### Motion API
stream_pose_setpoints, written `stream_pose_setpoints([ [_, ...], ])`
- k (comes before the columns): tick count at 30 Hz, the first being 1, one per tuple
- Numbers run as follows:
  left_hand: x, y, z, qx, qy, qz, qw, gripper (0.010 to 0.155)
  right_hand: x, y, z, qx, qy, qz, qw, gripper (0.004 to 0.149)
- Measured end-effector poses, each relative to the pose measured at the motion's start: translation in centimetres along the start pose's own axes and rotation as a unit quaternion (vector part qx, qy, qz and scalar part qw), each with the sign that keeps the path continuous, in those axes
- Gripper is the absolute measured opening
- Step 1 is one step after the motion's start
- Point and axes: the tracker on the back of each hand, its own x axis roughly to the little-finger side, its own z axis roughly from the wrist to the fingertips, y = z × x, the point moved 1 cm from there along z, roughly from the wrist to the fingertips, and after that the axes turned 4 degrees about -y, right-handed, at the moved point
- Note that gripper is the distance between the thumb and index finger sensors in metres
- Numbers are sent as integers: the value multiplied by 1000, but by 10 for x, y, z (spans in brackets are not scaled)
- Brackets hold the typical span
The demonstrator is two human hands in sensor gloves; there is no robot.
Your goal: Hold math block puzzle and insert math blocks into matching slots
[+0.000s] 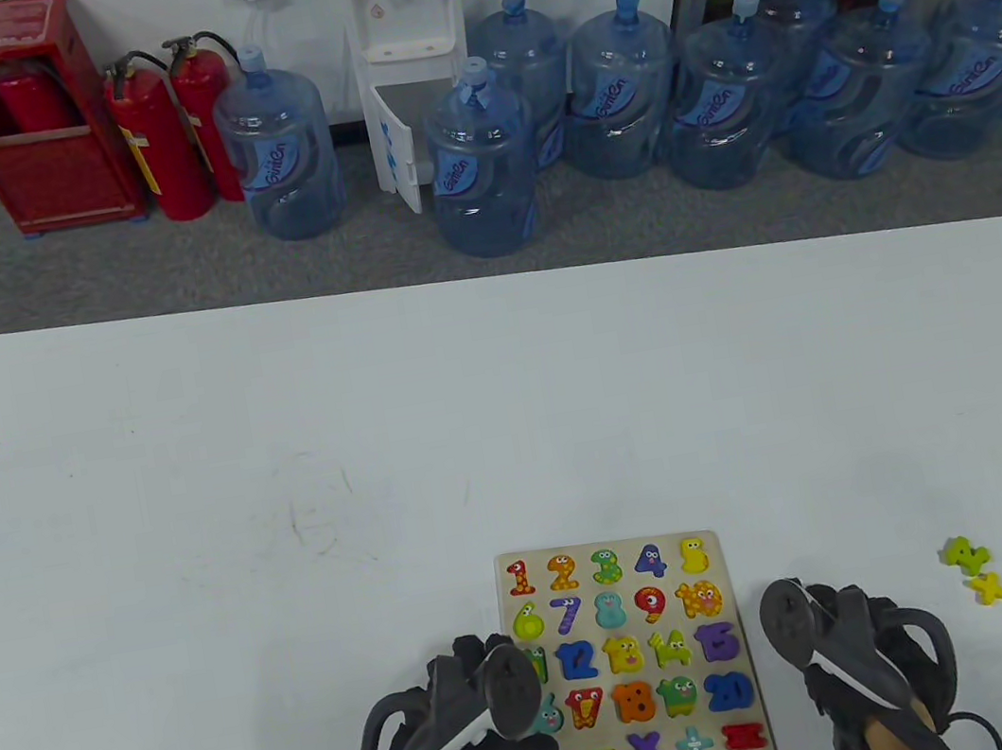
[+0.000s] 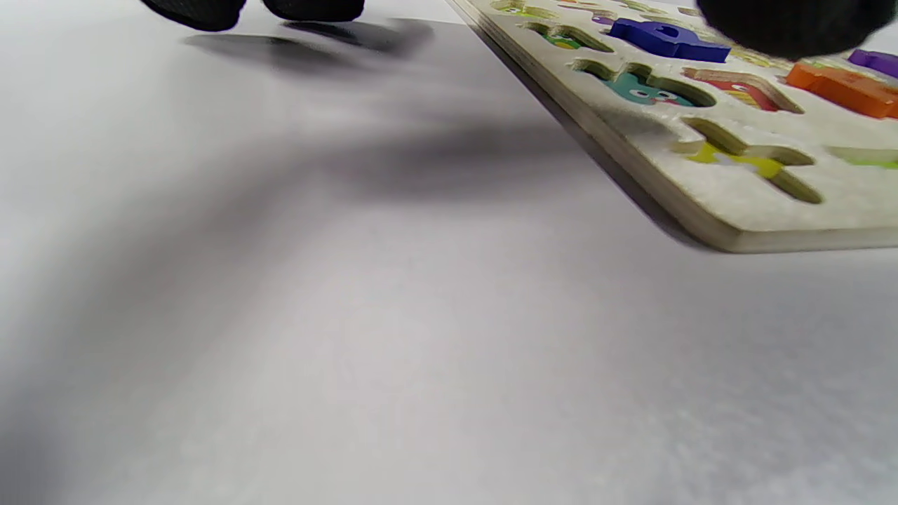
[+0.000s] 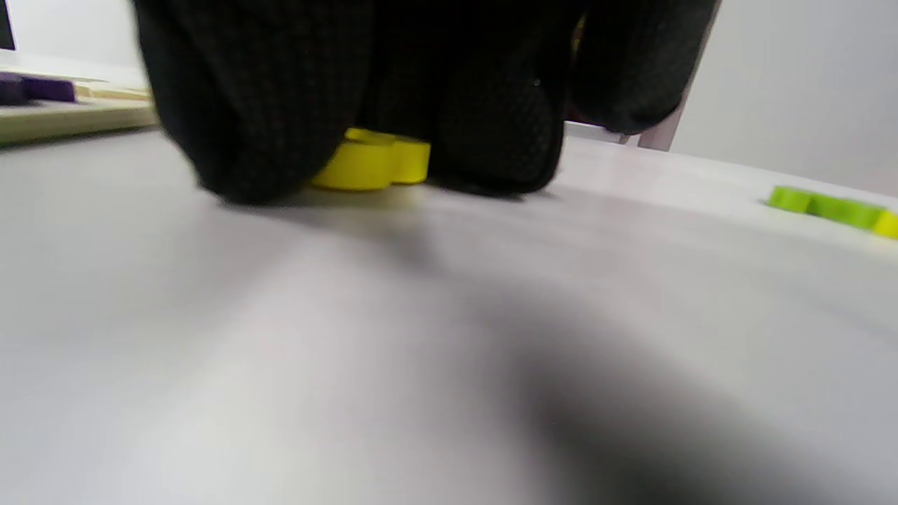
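The wooden number puzzle board (image 1: 629, 651) lies at the table's near edge, most slots filled with coloured blocks. My left hand (image 1: 466, 736) sits over its left edge. In the left wrist view the thumb (image 2: 793, 28) hangs over the board (image 2: 708, 203) and the other fingers (image 2: 203, 10) are on the table beside it, spread apart. Some slots (image 2: 744, 158) near that corner are empty. My right hand (image 1: 846, 658) is on the table right of the board. Its fingers (image 3: 245, 140) pinch a yellow block (image 3: 372, 163) that rests on the table.
Two loose blocks lie at the right: a green one (image 1: 963, 554) and a yellow plus (image 1: 990, 589); the green one also shows in the right wrist view (image 3: 821, 205). The white table (image 1: 377, 434) stretches far behind the board. Water jugs stand on the floor beyond.
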Motion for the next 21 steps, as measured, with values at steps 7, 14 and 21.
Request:
stream_pose_setpoints([
  [7, 0, 2, -1, -6, -2, 1, 1000, 95, -38, -29, 0, 35, -64, 7, 997, 65],
  [14, -1, 1, -1, -3, -3, 2, 1000, 95, -119, -49, -5, 26, -172, 60, 983, 65],
  [21, -2, 1, -1, -4, -6, 3, 1000, 95, -158, -40, 4, -15, -192, 27, 981, 64],
])
